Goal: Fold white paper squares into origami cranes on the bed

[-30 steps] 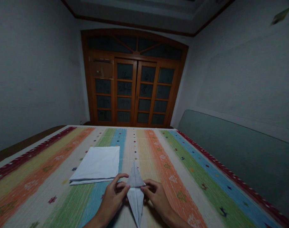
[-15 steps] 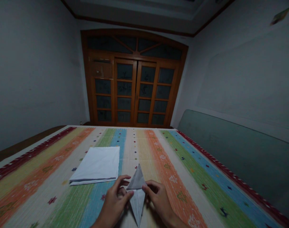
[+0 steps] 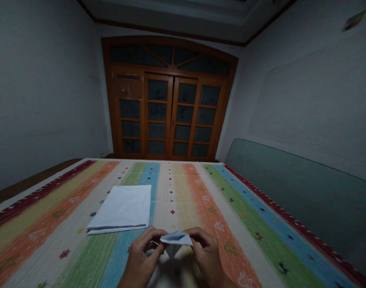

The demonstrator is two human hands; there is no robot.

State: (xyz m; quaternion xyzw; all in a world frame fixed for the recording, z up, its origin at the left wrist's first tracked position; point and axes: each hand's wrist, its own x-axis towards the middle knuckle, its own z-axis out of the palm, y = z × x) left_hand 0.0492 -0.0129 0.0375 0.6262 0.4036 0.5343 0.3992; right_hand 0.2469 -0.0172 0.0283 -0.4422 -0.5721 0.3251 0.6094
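A small piece of folded white paper (image 3: 177,238) is held up between my two hands, low in the middle of the view. My left hand (image 3: 143,254) pinches its left corner between thumb and fingers. At the right corner, my right hand (image 3: 207,252) grips it in the same way. The paper's top edge is tipped toward me and shows a shallow fold; a narrower part hangs below it in shadow. My fingertips behind the paper are partly hidden.
A stack of white paper sheets (image 3: 123,208) lies on the striped tablecloth (image 3: 243,224), left of my hands. A pale green panel (image 3: 291,180) stands along the table's right side. Beyond the far edge are wooden doors (image 3: 172,116) with glass panes.
The folded paper has tilted: its long kite shape with the point away from me now shows as a short, wide edge. Both hands still hold its sides, with fingers raised higher.
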